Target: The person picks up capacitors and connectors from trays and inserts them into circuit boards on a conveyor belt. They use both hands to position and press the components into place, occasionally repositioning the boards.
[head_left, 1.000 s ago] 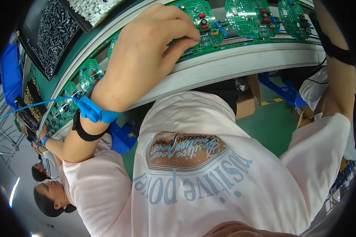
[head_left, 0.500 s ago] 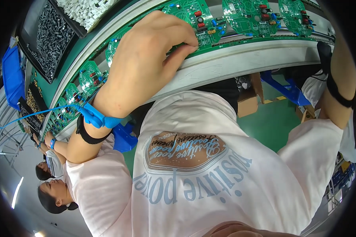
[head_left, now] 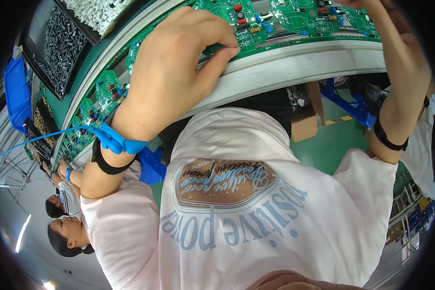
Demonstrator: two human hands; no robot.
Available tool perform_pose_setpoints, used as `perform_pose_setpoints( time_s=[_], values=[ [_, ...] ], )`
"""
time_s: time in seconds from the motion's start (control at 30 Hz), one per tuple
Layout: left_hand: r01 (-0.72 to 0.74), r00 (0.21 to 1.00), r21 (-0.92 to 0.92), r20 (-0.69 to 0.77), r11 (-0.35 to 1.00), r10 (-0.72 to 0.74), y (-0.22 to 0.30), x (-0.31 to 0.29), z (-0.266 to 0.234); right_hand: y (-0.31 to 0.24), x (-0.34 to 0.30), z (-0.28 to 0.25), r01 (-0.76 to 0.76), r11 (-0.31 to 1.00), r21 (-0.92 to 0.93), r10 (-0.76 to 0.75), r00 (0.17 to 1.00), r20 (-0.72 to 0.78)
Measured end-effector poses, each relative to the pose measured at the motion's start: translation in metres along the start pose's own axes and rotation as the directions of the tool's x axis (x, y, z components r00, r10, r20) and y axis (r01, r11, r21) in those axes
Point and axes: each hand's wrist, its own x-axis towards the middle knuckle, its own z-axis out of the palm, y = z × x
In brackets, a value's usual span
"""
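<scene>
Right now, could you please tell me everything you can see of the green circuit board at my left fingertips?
The green circuit board lies component side up in the row beyond the pale rail. It looks stiff and glossy, with fine pale markings. It carries red components, a round black one, blue ones and a tan striped one. Your left hand, in a pinch, covers part of it; whether the fingertips touch the board, I cannot tell.

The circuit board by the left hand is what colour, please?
The board is green, seen best in the head view.
</scene>
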Motion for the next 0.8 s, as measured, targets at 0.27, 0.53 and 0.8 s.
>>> perform_pose_setpoints(
  time_s=[0.27,0.53,0.8],
  values=[
    [0.005,0.999,0.039,-0.043,0.999,-0.003,-0.003,-0.003,0.006,0.001,-0.01,0.019,-0.198,0.935,0.295,0.179,0.98,0.089],
    [0.013,0.997,0.071,-0.071,0.997,-0.008,0.003,-0.004,0.007,0.01,-0.016,0.028,-0.307,0.792,0.528,0.264,0.952,0.156],
    [0.037,0.997,0.035,-0.067,0.999,-0.035,0.002,-0.001,0.009,0.001,-0.015,0.028,-0.382,0.774,0.505,0.343,0.923,0.172]
  ],
)
